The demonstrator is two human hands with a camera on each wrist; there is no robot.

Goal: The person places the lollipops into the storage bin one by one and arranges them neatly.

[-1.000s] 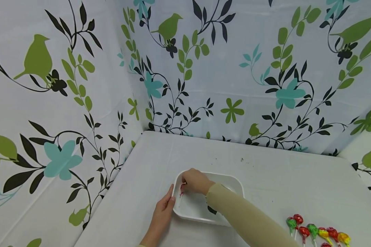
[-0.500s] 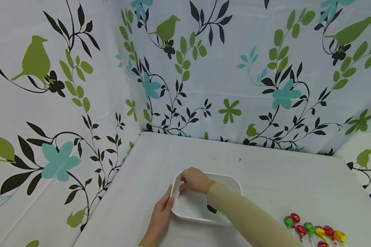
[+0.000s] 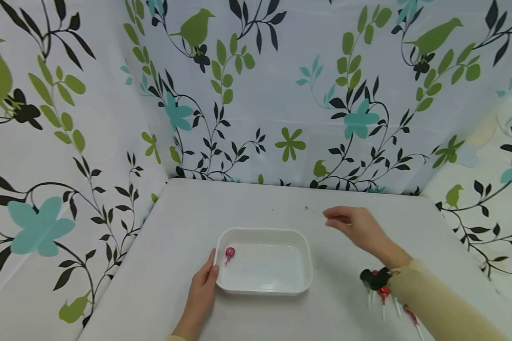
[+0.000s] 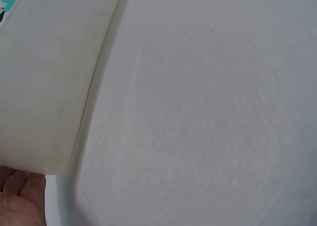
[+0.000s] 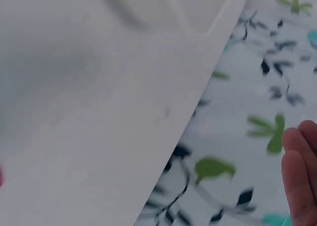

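A white rectangular tray (image 3: 268, 288) stands on the white table, with one pink-red lollipop (image 3: 230, 252) lying in its left end. My left hand (image 3: 200, 289) holds the tray's left side, its thumb by the rim and its fingers along the outer wall. In the left wrist view, the fingers of the left hand (image 4: 22, 201) meet the tray's end wall (image 4: 49, 82). Raised over the table, right of the tray, is my right hand (image 3: 362, 232), fingers loosely extended with nothing in them. Below its wrist lie several lollipops (image 3: 383, 291), partly hidden by the sleeve and a black wrist device.
The white table (image 3: 222, 199) runs back to a patterned cloth wall (image 3: 247, 104) with birds, leaves and flowers. Similar cloth hangs on the left side (image 3: 89, 156) and on the right. Small dark specks (image 3: 306, 208) mark the tabletop behind the tray.
My right hand has let go of the lollipop in the tray and moved out to the right. The left hand stays at the tray's left side. The head view has turned right.
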